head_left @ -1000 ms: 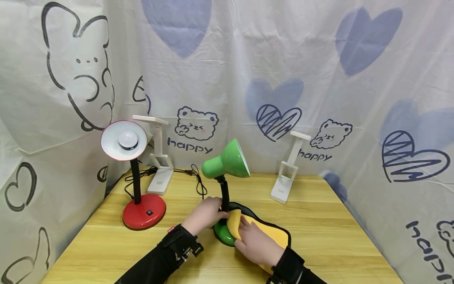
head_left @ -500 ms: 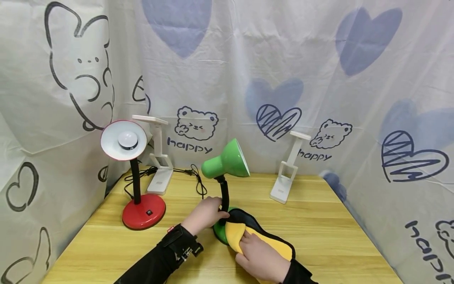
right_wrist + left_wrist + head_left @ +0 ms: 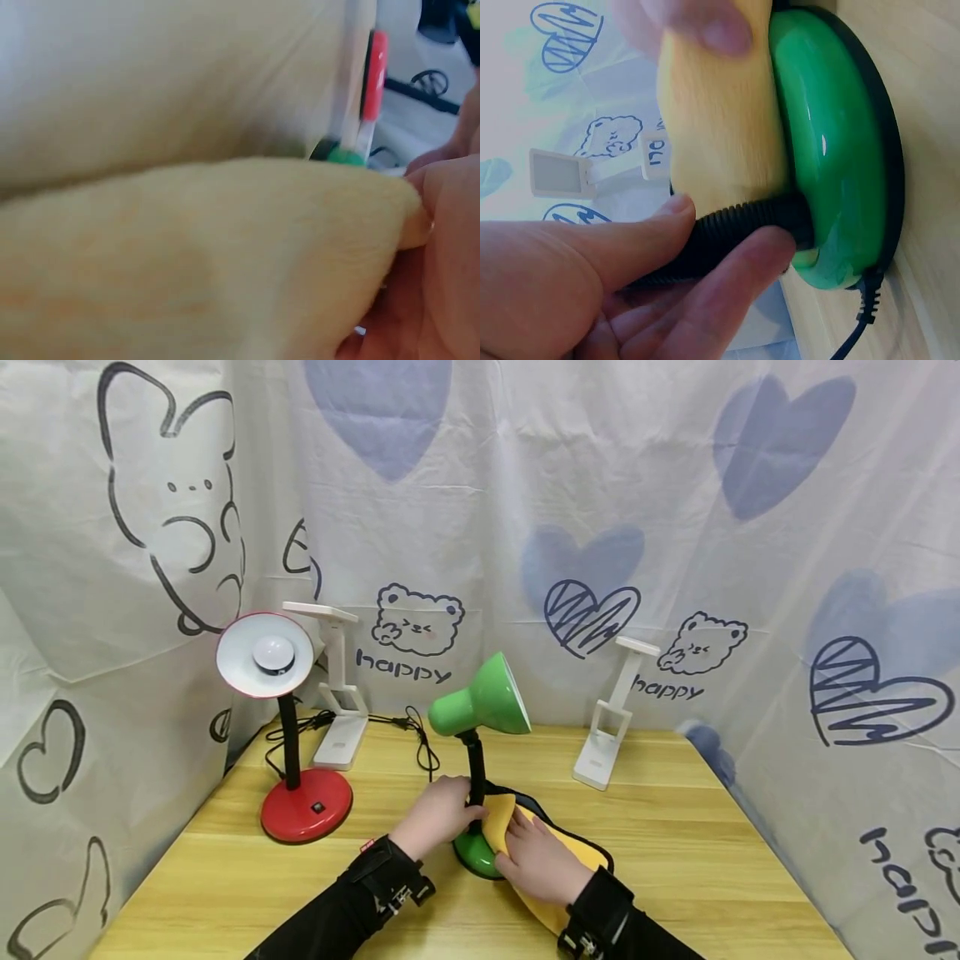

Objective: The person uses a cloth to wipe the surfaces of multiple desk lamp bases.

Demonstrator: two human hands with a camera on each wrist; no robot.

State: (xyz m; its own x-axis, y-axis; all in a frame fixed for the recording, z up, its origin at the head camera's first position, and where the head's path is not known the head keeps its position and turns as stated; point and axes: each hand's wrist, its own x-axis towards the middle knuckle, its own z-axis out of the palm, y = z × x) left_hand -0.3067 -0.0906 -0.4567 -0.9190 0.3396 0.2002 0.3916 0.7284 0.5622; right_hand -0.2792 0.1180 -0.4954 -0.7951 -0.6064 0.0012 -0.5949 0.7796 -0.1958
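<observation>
A green desk lamp (image 3: 480, 700) stands on the wooden table, its shade tipped up to the right. My left hand (image 3: 441, 814) grips the black ribbed neck (image 3: 742, 229) low down, thumb on one side and fingers on the other, just above the green base (image 3: 832, 150). My right hand (image 3: 543, 860) holds a yellow cloth (image 3: 498, 823) with a black edge, its folded part lying against the base beside the neck. In the right wrist view the cloth (image 3: 210, 255) fills most of the picture, with fingers curled at its edge. Part of the base is hidden behind the cloth.
A red desk lamp (image 3: 306, 806) stands to the left. Behind it is a white folding lamp (image 3: 341, 739), and another white folding lamp (image 3: 597, 758) stands back right. Black cords (image 3: 422, 739) lie along the rear. A printed curtain (image 3: 495, 527) surrounds the table.
My right hand first slid the cloth down and right over the base, then came back up and left with it. My left hand has stayed on the neck.
</observation>
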